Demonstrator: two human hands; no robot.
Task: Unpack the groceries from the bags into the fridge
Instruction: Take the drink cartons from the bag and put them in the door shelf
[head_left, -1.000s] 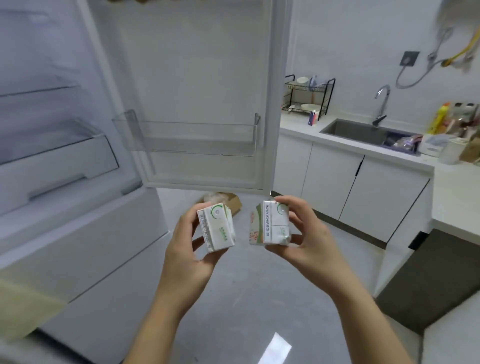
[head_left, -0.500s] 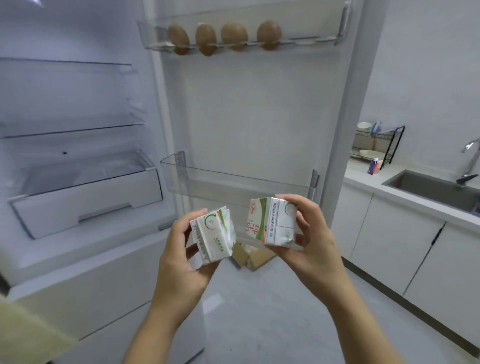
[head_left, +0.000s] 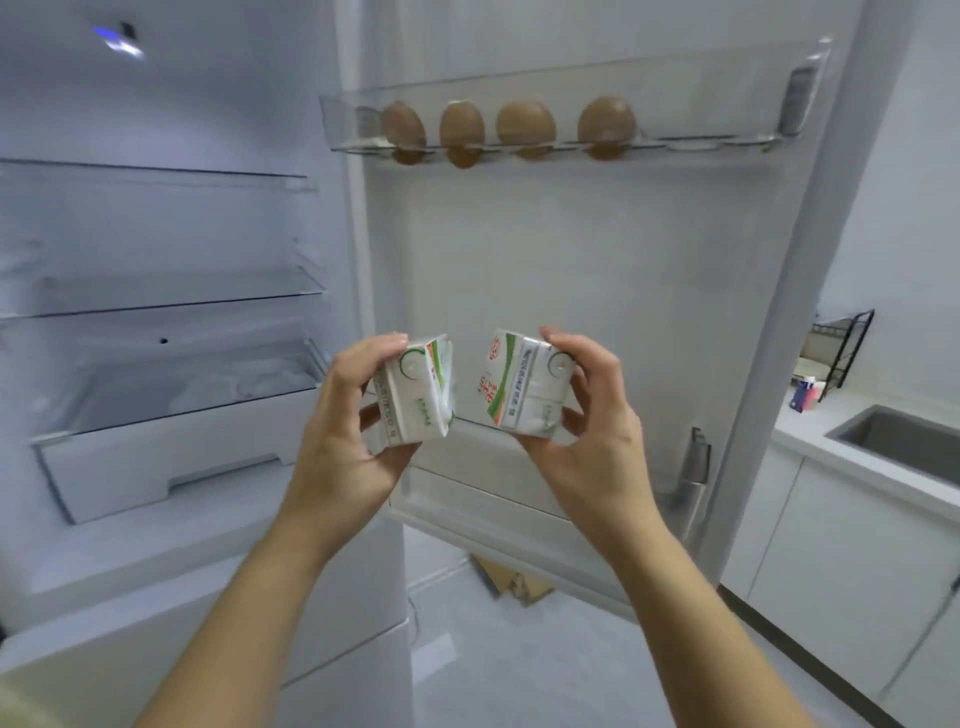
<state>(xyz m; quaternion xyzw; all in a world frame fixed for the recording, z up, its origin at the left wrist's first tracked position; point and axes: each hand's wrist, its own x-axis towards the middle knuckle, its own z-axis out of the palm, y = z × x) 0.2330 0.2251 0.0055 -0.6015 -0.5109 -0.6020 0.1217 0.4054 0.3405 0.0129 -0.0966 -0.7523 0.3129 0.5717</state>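
Observation:
My left hand (head_left: 343, 436) grips a small white and green carton (head_left: 415, 397), and my right hand (head_left: 597, 436) grips a second carton (head_left: 522, 387) with red lettering on its side. Both cartons are held side by side, a small gap apart, in front of the open fridge door (head_left: 571, 270). Behind and just below them runs the clear lower door shelf (head_left: 691, 467). The fridge interior (head_left: 156, 234) with glass shelves lies to the left.
Several brown eggs (head_left: 524, 127) sit in the upper door rack (head_left: 727, 140). A white crisper drawer (head_left: 171, 462) is at lower left. A counter with a sink (head_left: 904, 441) and a dish rack (head_left: 841, 353) stands on the right. A cardboard box (head_left: 514, 579) lies on the floor.
My view has swung up and left toward the fridge. Both hands have risen with their cartons and now sit closer to the door, level with the lower door shelf.

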